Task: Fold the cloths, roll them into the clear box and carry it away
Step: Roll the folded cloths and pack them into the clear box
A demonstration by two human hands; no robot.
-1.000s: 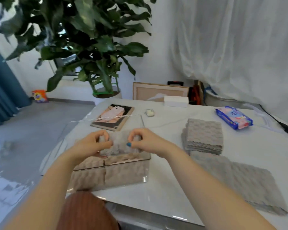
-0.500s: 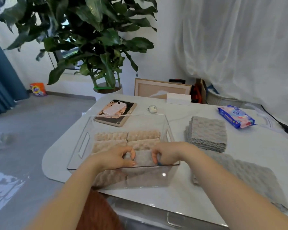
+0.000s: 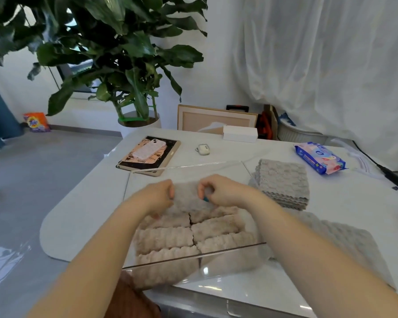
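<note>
**Both hands grip a rolled cloth at the far end of the clear box**

The curled fingers of the left hand (image 3: 157, 196) clasp the left end of a grey rolled cloth (image 3: 186, 199). The right hand (image 3: 220, 191) pinches its right end between thumb and bent fingers. The roll sits toward the far wall of the clear box (image 3: 186, 165), just behind two columns of beige rolled cloths (image 3: 168, 237) that lie side by side inside. The box stands at the near edge of the white table (image 3: 78, 226).

Just right of the box sits a stack of folded grey cloths (image 3: 283, 182), with a flat grey cloth (image 3: 345, 244) spread nearer. Beyond the box lie a phone (image 3: 151, 148) on a tablet (image 3: 170, 154) and an earbud case (image 3: 203, 149). A wipes pack (image 3: 319, 157) lies well to the right.
</note>
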